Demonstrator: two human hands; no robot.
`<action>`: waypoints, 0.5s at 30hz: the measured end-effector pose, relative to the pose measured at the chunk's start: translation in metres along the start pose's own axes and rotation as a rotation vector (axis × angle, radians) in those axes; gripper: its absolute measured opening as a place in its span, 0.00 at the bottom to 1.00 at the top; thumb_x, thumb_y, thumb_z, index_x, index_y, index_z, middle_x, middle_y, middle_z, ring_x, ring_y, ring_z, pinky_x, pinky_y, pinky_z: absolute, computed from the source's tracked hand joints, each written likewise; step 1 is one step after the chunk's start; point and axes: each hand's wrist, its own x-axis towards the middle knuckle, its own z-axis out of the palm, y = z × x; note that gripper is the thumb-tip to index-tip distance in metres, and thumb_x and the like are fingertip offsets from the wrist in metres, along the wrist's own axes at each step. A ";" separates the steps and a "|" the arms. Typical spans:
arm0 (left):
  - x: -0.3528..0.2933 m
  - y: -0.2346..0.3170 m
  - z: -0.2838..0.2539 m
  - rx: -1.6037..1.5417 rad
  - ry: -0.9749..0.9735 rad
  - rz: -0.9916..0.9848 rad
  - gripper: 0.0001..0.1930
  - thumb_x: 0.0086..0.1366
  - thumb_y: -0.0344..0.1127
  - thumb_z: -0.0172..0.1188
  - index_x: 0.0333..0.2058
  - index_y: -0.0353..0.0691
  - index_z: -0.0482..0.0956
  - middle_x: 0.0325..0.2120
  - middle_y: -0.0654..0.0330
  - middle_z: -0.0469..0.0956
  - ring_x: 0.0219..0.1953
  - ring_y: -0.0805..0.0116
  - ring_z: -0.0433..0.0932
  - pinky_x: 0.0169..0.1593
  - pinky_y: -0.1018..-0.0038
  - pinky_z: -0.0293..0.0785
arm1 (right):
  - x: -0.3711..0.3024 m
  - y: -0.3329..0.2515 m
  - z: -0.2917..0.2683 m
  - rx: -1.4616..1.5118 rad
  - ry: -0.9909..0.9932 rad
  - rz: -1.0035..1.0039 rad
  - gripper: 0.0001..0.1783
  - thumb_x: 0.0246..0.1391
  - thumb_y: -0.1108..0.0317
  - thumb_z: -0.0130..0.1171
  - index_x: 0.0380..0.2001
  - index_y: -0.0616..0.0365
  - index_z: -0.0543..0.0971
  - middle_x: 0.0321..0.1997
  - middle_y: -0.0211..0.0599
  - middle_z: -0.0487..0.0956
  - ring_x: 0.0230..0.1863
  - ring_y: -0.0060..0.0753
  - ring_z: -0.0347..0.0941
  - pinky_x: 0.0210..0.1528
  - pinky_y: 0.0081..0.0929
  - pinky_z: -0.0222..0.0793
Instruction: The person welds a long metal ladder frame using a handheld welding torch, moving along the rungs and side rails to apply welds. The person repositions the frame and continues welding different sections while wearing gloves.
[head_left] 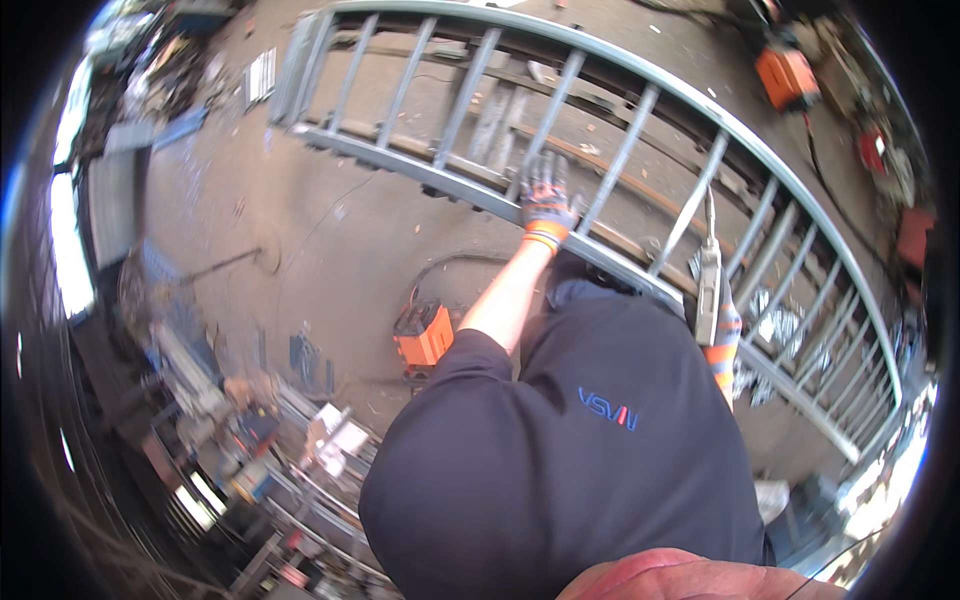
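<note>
Where my left hand [546, 195] lies over it, the long grey metal frame [619, 160] stretches right across in front of me, from the far left of the floor [230, 200] round to the right, close against my body. Its near rail [450, 186] is under my palm, beside the foot of a crossbar; those fingers are straight and a little spread, laid flat rather than curled round anything, though blur hides their tips.

My right hand [728, 335] has a slim grey tool [709, 285] in its grasp, the thin end pointing away over the frame between two bars. Most of that hand's fingers are hidden behind the tool, so I cannot tell exactly how they close.

I judge the frame stiff and heavy, awkward by its length more than fragile; the bare metal could be slippery, but my gloves should help. I would take hold on the near rail between two bars, or with a hand on each long rail, keeping fingers from being trapped underneath.

Through the bars I see pale beams [495, 125] below. Farther out, an orange box [425, 338] stands on the floor left of my forearm, another orange machine [787, 78] sits beyond the frame's far right, and small metal pieces [310, 362] lie toward the floor's lower left.
</note>
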 end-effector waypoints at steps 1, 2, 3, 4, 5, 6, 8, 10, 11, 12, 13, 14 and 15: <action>-0.001 0.003 -0.005 -0.056 0.010 -0.014 0.44 0.69 0.64 0.51 0.77 0.46 0.57 0.79 0.51 0.50 0.81 0.47 0.44 0.80 0.45 0.32 | 0.004 0.006 -0.001 0.000 -0.050 0.005 0.38 0.56 0.61 0.73 0.67 0.58 0.71 0.48 0.55 0.85 0.46 0.62 0.82 0.46 0.43 0.79; -0.001 0.004 -0.009 -0.103 -0.002 -0.035 0.43 0.69 0.64 0.50 0.76 0.46 0.60 0.78 0.50 0.51 0.80 0.48 0.46 0.80 0.45 0.33 | 0.006 0.012 -0.003 -0.039 -0.096 0.030 0.38 0.56 0.62 0.73 0.68 0.59 0.71 0.48 0.56 0.85 0.46 0.62 0.82 0.46 0.43 0.79; 0.001 0.006 -0.011 -0.047 -0.043 -0.038 0.41 0.70 0.63 0.50 0.75 0.45 0.62 0.78 0.50 0.53 0.80 0.49 0.48 0.80 0.45 0.33 | 0.009 0.017 -0.001 0.002 -0.091 -0.079 0.39 0.56 0.61 0.73 0.68 0.59 0.70 0.46 0.56 0.85 0.46 0.62 0.83 0.46 0.43 0.79; 0.002 0.006 -0.011 0.005 -0.113 -0.047 0.40 0.70 0.62 0.50 0.74 0.44 0.65 0.78 0.50 0.54 0.80 0.50 0.49 0.80 0.46 0.34 | 0.012 0.023 0.000 -0.019 -0.080 -0.169 0.39 0.56 0.61 0.72 0.68 0.60 0.70 0.45 0.56 0.85 0.45 0.61 0.83 0.45 0.44 0.79; 0.002 0.007 -0.011 0.024 -0.135 -0.056 0.37 0.71 0.61 0.49 0.72 0.44 0.68 0.77 0.50 0.56 0.79 0.50 0.51 0.80 0.46 0.35 | 0.012 0.028 0.001 -0.072 -0.147 -0.168 0.40 0.56 0.61 0.72 0.69 0.59 0.69 0.44 0.56 0.85 0.44 0.61 0.83 0.45 0.44 0.79; 0.002 0.007 -0.009 0.021 -0.136 -0.061 0.37 0.71 0.59 0.50 0.72 0.43 0.67 0.76 0.50 0.57 0.78 0.50 0.53 0.80 0.46 0.36 | 0.015 0.034 0.002 -0.207 -0.221 -0.100 0.41 0.56 0.60 0.72 0.70 0.59 0.69 0.44 0.55 0.85 0.44 0.60 0.83 0.45 0.44 0.79; 0.001 0.008 -0.004 0.000 -0.083 -0.057 0.37 0.71 0.59 0.51 0.72 0.43 0.67 0.75 0.50 0.59 0.77 0.49 0.55 0.80 0.46 0.38 | 0.017 0.043 0.007 -0.071 -0.214 -0.199 0.41 0.56 0.61 0.72 0.70 0.59 0.68 0.44 0.55 0.85 0.44 0.61 0.83 0.45 0.46 0.79; -0.001 0.007 0.000 -0.046 0.015 -0.055 0.37 0.68 0.57 0.56 0.70 0.43 0.69 0.74 0.52 0.63 0.76 0.48 0.58 0.79 0.44 0.39 | 0.018 0.051 0.010 -0.052 -0.300 -0.144 0.41 0.56 0.61 0.72 0.70 0.59 0.68 0.44 0.55 0.85 0.45 0.61 0.83 0.46 0.46 0.79; -0.002 0.007 0.002 -0.054 0.007 -0.063 0.37 0.68 0.57 0.57 0.70 0.43 0.70 0.74 0.52 0.63 0.76 0.48 0.58 0.79 0.44 0.39 | 0.019 0.055 0.009 -0.034 -0.318 -0.118 0.41 0.56 0.61 0.72 0.70 0.59 0.68 0.45 0.55 0.85 0.45 0.61 0.83 0.46 0.46 0.79; -0.002 0.007 0.004 -0.070 -0.022 -0.074 0.37 0.67 0.57 0.57 0.70 0.43 0.70 0.74 0.52 0.63 0.75 0.48 0.59 0.79 0.44 0.40 | 0.020 0.059 0.008 -0.042 -0.339 -0.103 0.42 0.56 0.60 0.73 0.70 0.59 0.68 0.45 0.55 0.85 0.46 0.61 0.83 0.46 0.46 0.79; -0.002 0.006 0.006 -0.091 -0.015 -0.074 0.36 0.67 0.57 0.58 0.68 0.43 0.72 0.72 0.52 0.65 0.75 0.48 0.60 0.79 0.43 0.41 | 0.020 0.063 0.007 -0.099 -0.344 -0.073 0.42 0.55 0.60 0.73 0.70 0.58 0.68 0.45 0.55 0.85 0.46 0.61 0.83 0.46 0.46 0.79; -0.002 0.006 0.007 -0.078 -0.001 -0.072 0.35 0.68 0.57 0.56 0.68 0.43 0.72 0.72 0.52 0.65 0.75 0.48 0.59 0.79 0.43 0.41 | 0.020 0.067 0.005 -0.017 -0.292 -0.133 0.42 0.55 0.60 0.73 0.70 0.58 0.68 0.46 0.55 0.85 0.46 0.60 0.83 0.46 0.46 0.79; -0.002 0.006 0.008 -0.077 -0.022 -0.073 0.35 0.69 0.57 0.54 0.68 0.43 0.72 0.72 0.53 0.65 0.75 0.48 0.59 0.79 0.44 0.41 | 0.019 0.071 0.003 0.020 -0.227 -0.178 0.42 0.55 0.60 0.73 0.70 0.57 0.68 0.46 0.55 0.85 0.47 0.60 0.83 0.47 0.46 0.79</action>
